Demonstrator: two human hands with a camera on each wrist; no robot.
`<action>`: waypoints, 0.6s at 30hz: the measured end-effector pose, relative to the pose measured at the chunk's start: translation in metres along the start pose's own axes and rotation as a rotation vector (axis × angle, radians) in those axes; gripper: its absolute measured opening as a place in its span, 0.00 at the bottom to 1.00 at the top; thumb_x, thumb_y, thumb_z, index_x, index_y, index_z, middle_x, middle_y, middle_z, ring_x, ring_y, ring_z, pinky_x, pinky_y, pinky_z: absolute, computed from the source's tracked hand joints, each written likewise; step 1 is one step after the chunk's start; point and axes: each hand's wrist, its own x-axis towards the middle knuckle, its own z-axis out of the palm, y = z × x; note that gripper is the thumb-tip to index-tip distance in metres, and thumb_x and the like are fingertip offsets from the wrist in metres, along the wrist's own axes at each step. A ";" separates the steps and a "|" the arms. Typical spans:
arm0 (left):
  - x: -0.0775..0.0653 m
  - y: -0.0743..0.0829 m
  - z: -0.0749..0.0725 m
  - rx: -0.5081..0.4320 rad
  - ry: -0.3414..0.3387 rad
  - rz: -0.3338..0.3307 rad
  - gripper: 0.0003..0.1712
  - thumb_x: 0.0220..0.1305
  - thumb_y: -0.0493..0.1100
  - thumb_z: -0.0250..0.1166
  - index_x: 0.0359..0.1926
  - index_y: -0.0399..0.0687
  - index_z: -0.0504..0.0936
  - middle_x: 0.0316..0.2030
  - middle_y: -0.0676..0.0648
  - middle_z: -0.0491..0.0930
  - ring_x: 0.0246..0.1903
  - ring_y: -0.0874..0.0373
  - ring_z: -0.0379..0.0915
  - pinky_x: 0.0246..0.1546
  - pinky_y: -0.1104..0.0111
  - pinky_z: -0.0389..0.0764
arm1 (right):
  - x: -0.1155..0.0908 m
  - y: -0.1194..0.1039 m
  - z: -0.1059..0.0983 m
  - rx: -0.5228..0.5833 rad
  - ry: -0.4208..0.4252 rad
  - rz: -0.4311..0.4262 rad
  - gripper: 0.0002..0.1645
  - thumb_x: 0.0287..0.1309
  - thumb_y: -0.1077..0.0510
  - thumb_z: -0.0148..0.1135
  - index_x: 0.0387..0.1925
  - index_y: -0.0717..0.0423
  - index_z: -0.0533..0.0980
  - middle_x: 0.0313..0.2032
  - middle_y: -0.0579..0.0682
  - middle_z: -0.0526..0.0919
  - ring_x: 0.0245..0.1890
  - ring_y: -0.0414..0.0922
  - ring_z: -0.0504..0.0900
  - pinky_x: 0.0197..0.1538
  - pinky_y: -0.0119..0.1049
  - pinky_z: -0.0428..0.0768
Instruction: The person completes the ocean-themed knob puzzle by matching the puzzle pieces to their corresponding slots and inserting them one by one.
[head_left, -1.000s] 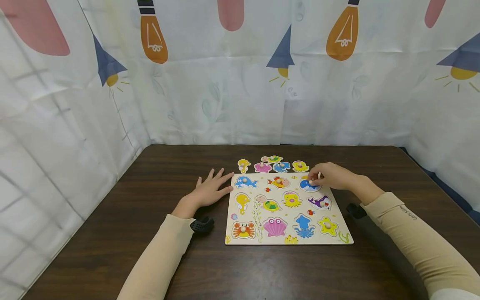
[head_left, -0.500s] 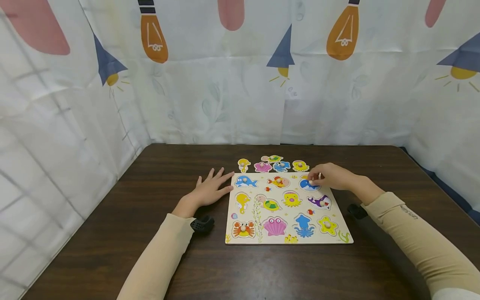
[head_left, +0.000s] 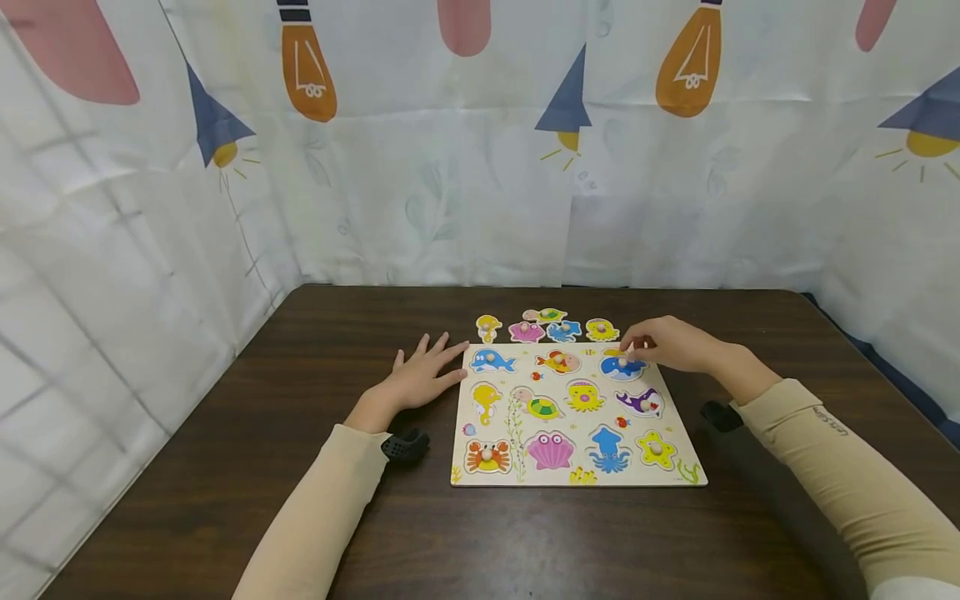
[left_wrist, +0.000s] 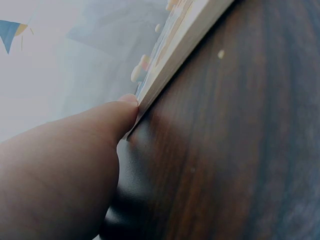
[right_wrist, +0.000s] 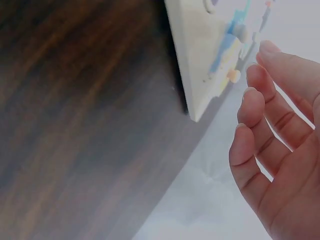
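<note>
A wooden peg puzzle board (head_left: 525, 477) with sea animals lies on the dark table. My left hand (head_left: 417, 379) rests spread at its left edge, and in the left wrist view the thumb (left_wrist: 122, 112) touches the board's side. Just above the blue whale piece (head_left: 621, 367), in the top right of the board, hovers my right hand (head_left: 675, 343). Its fingers are loosely bent and hold nothing; the right wrist view shows the fingertips apart from the knobs. Other knobbed pieces sit in the board, among them a crab (head_left: 488, 457), a starfish (head_left: 656, 450) and a dolphin (head_left: 491, 361).
Behind the board lie several loose pieces: a seahorse (head_left: 488, 328), a pink shell (head_left: 527, 332), a turtle (head_left: 545, 315), a blue squid (head_left: 564, 332) and a yellow octopus (head_left: 602, 330). A patterned curtain (head_left: 480, 192) hangs beyond the table (head_left: 225, 467).
The right hand has let go of the whale piece and lifted slightly up and to the right, uncovering it. The left hand and the board stay in place.
</note>
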 end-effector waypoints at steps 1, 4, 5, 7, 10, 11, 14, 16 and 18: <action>0.000 0.000 0.000 0.000 0.001 0.001 0.39 0.78 0.64 0.51 0.82 0.61 0.54 0.81 0.40 0.42 0.78 0.35 0.27 0.68 0.30 0.30 | 0.000 0.000 -0.001 0.005 0.004 0.006 0.10 0.68 0.61 0.66 0.49 0.58 0.84 0.36 0.46 0.82 0.34 0.44 0.75 0.40 0.40 0.80; 0.000 0.000 0.000 0.002 0.002 0.001 0.39 0.78 0.64 0.51 0.82 0.61 0.54 0.81 0.40 0.42 0.78 0.35 0.27 0.68 0.30 0.30 | 0.000 0.000 -0.004 0.013 0.020 0.012 0.11 0.70 0.60 0.65 0.50 0.59 0.83 0.39 0.47 0.84 0.36 0.44 0.77 0.43 0.44 0.82; 0.000 0.000 0.000 0.003 0.002 0.001 0.39 0.78 0.64 0.51 0.82 0.61 0.54 0.81 0.40 0.42 0.78 0.35 0.27 0.68 0.30 0.30 | 0.000 0.001 -0.005 0.016 0.027 0.013 0.11 0.70 0.60 0.64 0.50 0.60 0.84 0.40 0.48 0.85 0.36 0.45 0.78 0.44 0.45 0.82; 0.000 0.001 0.000 0.006 0.000 0.000 0.39 0.78 0.64 0.51 0.82 0.61 0.54 0.81 0.40 0.42 0.78 0.35 0.28 0.68 0.30 0.30 | 0.000 0.000 -0.005 0.020 0.039 0.013 0.11 0.70 0.60 0.64 0.50 0.60 0.84 0.41 0.48 0.85 0.38 0.45 0.79 0.47 0.47 0.83; 0.000 0.001 0.000 0.007 -0.005 -0.002 0.39 0.78 0.64 0.51 0.82 0.60 0.54 0.81 0.40 0.42 0.78 0.34 0.28 0.68 0.30 0.31 | 0.000 -0.001 -0.005 0.040 0.061 0.009 0.12 0.71 0.60 0.63 0.51 0.62 0.83 0.43 0.50 0.86 0.40 0.47 0.81 0.50 0.51 0.83; 0.000 0.001 0.000 0.008 -0.005 -0.002 0.39 0.78 0.64 0.51 0.82 0.60 0.54 0.81 0.39 0.42 0.78 0.34 0.28 0.68 0.30 0.31 | 0.001 -0.002 -0.005 0.047 0.072 0.010 0.12 0.71 0.60 0.63 0.51 0.62 0.83 0.44 0.51 0.86 0.41 0.47 0.81 0.51 0.52 0.83; 0.000 0.002 0.000 0.010 -0.007 -0.004 0.39 0.78 0.64 0.51 0.82 0.61 0.54 0.81 0.40 0.42 0.78 0.35 0.28 0.68 0.30 0.31 | 0.004 -0.005 -0.003 0.065 0.107 0.007 0.13 0.71 0.61 0.63 0.52 0.64 0.82 0.45 0.53 0.85 0.42 0.49 0.80 0.52 0.53 0.82; 0.000 0.002 0.000 0.010 -0.006 -0.003 0.39 0.78 0.64 0.51 0.82 0.61 0.54 0.81 0.40 0.42 0.78 0.35 0.28 0.68 0.30 0.31 | 0.007 -0.006 -0.001 0.066 0.126 0.005 0.14 0.71 0.62 0.63 0.53 0.64 0.82 0.45 0.54 0.85 0.42 0.50 0.80 0.52 0.54 0.82; 0.000 0.002 0.000 0.010 -0.005 -0.004 0.39 0.78 0.64 0.51 0.82 0.61 0.54 0.81 0.40 0.42 0.78 0.35 0.28 0.68 0.30 0.31 | 0.012 -0.006 0.001 0.066 0.137 0.010 0.14 0.71 0.62 0.63 0.53 0.64 0.82 0.46 0.55 0.84 0.42 0.51 0.79 0.53 0.54 0.82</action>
